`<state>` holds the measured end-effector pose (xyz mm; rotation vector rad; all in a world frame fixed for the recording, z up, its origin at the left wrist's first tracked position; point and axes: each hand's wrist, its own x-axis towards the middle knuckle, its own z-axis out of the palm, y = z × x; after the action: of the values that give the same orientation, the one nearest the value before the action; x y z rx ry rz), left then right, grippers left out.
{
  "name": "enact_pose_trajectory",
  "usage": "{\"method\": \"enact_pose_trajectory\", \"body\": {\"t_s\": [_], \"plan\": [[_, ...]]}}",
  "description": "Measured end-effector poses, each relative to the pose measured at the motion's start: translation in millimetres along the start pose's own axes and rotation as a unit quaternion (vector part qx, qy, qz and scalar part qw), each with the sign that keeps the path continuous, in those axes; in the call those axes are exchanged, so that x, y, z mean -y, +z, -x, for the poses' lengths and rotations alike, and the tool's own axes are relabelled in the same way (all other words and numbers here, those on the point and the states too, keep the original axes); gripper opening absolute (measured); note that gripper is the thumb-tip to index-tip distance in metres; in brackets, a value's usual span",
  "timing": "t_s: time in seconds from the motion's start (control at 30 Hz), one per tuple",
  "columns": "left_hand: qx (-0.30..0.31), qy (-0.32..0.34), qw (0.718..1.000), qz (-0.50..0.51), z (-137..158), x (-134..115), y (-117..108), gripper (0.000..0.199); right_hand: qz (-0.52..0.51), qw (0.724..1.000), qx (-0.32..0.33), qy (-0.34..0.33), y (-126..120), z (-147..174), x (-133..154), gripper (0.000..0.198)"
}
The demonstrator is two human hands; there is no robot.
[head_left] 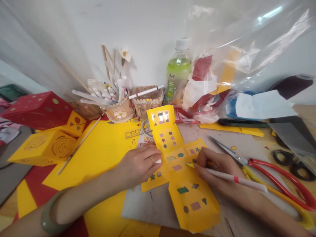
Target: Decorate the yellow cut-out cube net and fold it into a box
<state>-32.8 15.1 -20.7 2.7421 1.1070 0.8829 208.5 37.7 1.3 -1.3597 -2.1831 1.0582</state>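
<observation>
A yellow paper cutout (170, 187) shaped like an unfolded box lies on the work surface, with small shaped windows showing pink, green and grey. My right hand (217, 164) grips a slim white-and-pink pen (237, 178); its yellow tip is at the cutout's middle panel, beside a pink shape. My left hand (139, 163) rests on the cutout's left panel with curled fingers. A small white piece (158, 161) pokes out from under those fingers; its kind is mostly hidden.
Red-handled scissors (278, 177) and black-handled scissors (293, 163) lie at right. Two small baskets (119, 112), one full of pens, stand behind beside a green drink bottle (179, 70). Yellow (54, 148) and red boxes (37, 110) sit at left, near a yellow sheet (103, 158).
</observation>
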Motion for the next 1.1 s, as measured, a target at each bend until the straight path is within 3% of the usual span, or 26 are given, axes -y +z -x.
{"method": "enact_pose_trajectory", "body": {"t_s": [1.1], "plan": [[-0.006,0.005,1.000,-0.001,-1.2,-0.4,-0.5,0.012,-0.008,1.000,0.018,0.000,-0.8,1.1,-2.1,0.021]]}}
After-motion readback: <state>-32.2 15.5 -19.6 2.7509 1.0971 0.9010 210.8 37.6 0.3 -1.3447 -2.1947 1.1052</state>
